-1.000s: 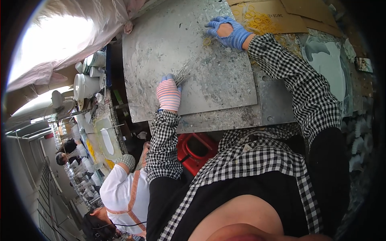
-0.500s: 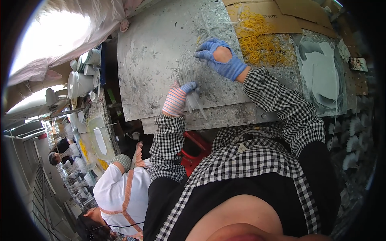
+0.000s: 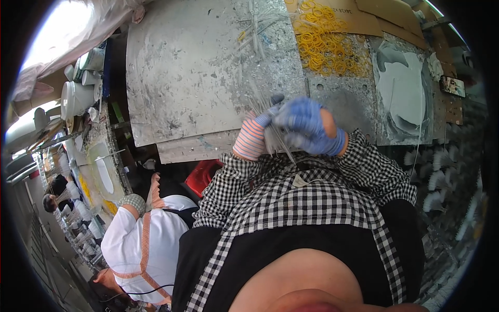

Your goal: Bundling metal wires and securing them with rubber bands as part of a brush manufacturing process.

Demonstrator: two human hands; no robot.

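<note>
My left hand (image 3: pixel 249 136), in a pink-and-grey striped glove with bluish fingertips, is closed round a bundle of thin clear strips (image 3: pixel 279 144). The strips stick out above and below the fist, close to my apron. Right beside it, my right hand (image 3: pixel 310 125) wears a blue glove with a hole at its back. Motion smears its fingers, so I cannot make out whether they grip the strips. More loose thin clear strips (image 3: pixel 255 30) lie crossed on the grey board (image 3: pixel 182 78) farther away.
A heap of yellow rubber bands (image 3: pixel 322 39) lies by flat cardboard (image 3: pixel 358 21) at the far right. Nearer the right edge are a tray of white paste (image 3: pixel 400 86) and a phone (image 3: pixel 452 86). White fan-shaped bundles (image 3: pixel 442 177) stand at right. A co-worker (image 3: pixel 145 239) sits at left.
My right hand has come back from the loose strips on the board to beside my left hand. The left hand, still holding its bundle, has shifted right and nearer my body.
</note>
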